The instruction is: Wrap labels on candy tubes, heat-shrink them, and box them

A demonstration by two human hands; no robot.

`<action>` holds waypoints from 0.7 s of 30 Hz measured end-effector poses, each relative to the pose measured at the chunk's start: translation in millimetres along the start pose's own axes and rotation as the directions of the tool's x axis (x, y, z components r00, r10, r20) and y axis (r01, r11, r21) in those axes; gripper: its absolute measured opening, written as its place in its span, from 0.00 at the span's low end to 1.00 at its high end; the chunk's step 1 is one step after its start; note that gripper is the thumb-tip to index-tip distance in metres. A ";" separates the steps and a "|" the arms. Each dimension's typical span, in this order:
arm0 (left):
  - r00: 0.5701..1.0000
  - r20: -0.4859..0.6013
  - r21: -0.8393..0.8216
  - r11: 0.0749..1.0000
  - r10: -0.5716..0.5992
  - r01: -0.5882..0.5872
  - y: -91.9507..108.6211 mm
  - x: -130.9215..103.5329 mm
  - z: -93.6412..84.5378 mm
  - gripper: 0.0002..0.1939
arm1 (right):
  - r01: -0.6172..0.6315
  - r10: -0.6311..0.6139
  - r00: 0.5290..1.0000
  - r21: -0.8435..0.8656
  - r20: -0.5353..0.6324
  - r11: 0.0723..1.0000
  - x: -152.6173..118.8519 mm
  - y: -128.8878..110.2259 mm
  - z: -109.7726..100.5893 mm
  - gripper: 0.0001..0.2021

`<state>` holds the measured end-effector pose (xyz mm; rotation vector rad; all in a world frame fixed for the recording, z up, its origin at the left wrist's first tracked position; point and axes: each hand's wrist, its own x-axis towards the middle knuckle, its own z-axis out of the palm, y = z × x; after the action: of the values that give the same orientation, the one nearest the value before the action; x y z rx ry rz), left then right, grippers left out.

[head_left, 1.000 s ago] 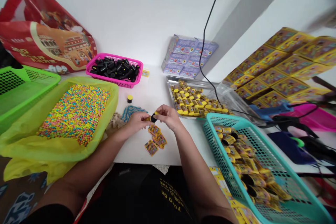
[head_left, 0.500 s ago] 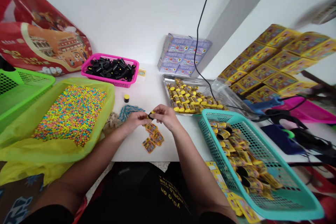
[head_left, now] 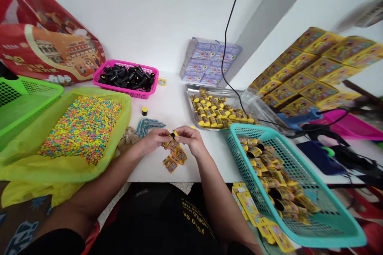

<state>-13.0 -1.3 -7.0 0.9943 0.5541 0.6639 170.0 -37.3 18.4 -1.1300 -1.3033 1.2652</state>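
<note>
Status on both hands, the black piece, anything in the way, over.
Left hand, right hand together, small black piece pinched between them. Printed cards on table, close by. Striped cloth beside left hand, not between hands.

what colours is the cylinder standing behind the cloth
The cylinder is yellow on top, black below; best in head view.

Dark plastic, bright metal
Smooth black plastic piece, centre; shiny metal tray; thin, crinkled yellow plastic liner, left.
</note>
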 end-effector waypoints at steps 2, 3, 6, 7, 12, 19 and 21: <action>0.999 0.029 -0.056 0.998 -0.019 0.021 -1.2 0.5 -0.8 0.22 | 0.077 -0.077 0.997 -0.053 0.004 0.996 -1.9 -0.6 -1.1 0.18; 0.999 0.032 -0.080 0.997 -0.018 0.020 -1.7 0.7 -0.9 0.21 | 0.127 -0.126 0.992 -0.117 0.011 0.985 -3.0 -0.6 -0.3 0.17; 1.000 0.005 -0.160 0.987 0.002 -0.001 -2.1 0.6 0.0 0.20 | 0.251 -0.241 0.968 -0.357 0.071 0.900 -6.7 1.8 8.1 0.18; 1.000 -0.005 -0.189 0.982 0.006 -0.006 -1.9 0.2 0.5 0.19 | 0.266 -0.255 0.963 -0.412 0.083 0.872 -8.1 3.2 11.9 0.19; 0.999 -0.006 -0.245 0.969 -0.041 0.039 -3.7 -0.4 0.2 0.19 | 0.274 -0.299 0.954 -0.463 0.021 0.843 -12.4 7.1 23.5 0.15; 0.998 0.015 -0.333 0.941 -0.061 0.062 -11.0 6.2 -4.0 0.21 | 0.310 -0.546 0.824 -0.682 -0.155 0.662 -15.7 15.1 24.7 0.11; 0.998 0.003 -0.349 0.936 -0.057 0.055 -11.6 7.6 -3.4 0.20 | 0.326 -0.598 0.794 -0.754 -0.109 0.570 -16.4 21.1 26.8 0.10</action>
<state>-7.3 1.7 -19.8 0.6406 0.4492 0.6867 145.0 -55.9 -3.2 -1.3086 -1.7058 0.0888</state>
